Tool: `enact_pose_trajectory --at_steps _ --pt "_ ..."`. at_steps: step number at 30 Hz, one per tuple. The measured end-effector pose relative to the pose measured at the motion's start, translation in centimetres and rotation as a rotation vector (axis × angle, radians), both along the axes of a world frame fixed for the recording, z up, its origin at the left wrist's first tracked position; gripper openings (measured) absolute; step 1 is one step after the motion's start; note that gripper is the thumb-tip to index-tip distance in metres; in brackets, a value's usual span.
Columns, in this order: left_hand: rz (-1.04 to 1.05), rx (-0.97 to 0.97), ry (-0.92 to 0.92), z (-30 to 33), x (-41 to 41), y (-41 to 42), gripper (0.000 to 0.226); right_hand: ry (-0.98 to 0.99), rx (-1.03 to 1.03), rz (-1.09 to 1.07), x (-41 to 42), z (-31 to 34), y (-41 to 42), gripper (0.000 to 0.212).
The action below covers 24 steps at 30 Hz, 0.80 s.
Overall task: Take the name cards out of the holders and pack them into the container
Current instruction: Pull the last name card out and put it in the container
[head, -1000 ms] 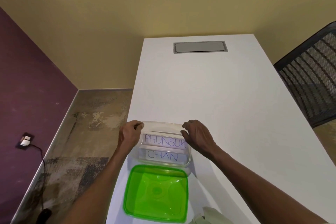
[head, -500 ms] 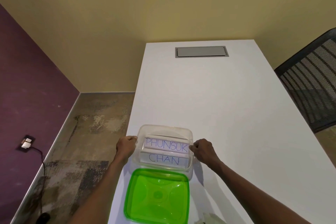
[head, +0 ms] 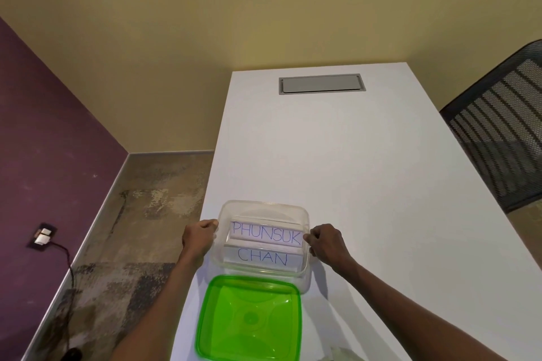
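1. A clear container (head: 264,209) sits on the white table (head: 366,170) — two name cards inside, "PHUNSUK" (head: 266,235) behind "CHAN" (head: 262,257).
2. The left hand (head: 198,239) grips its left rim, the right hand (head: 325,242) its right rim.
3. A green lid (head: 249,321) lies just nearer — its far edge overlapping the container's near wall.

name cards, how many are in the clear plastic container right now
2. The white PHUNSUK card lies toward the far side of the clear plastic container; the white CHAN card lies nearer the person. Others could be hidden underneath them.
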<state>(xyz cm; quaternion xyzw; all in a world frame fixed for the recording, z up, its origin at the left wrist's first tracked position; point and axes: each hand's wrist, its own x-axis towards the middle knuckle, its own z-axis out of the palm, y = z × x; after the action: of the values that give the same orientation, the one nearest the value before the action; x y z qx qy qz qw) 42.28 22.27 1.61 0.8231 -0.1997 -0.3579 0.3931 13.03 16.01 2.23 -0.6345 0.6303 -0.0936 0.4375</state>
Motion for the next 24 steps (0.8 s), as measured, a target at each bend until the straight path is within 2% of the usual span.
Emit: enact_pose_trajectory --at_steps 5,8,15,24 --pt "0.027 -0.064 0.008 1.8 -1.7 -1.2 0.02 -0.064 -0.024 -0.028 -2.2 1.2 -1.2 0.044" --pt "0.032 -0.092 0.036 2.5 -3.5 -2.4 0.017 -0.072 -0.059 -0.02 -4.3 2.1 -2.4 0.041" --pt "-0.004 -0.11 0.161 3.0 -9.1 -5.4 0.014 -0.029 -0.115 -0.04 -10.6 3.3 -5.9 0.042" --pt "-0.021 -0.118 0.195 3.5 -17.0 -9.0 0.014 0.021 -0.153 -0.072 -17.6 3.3 -10.4 0.044"
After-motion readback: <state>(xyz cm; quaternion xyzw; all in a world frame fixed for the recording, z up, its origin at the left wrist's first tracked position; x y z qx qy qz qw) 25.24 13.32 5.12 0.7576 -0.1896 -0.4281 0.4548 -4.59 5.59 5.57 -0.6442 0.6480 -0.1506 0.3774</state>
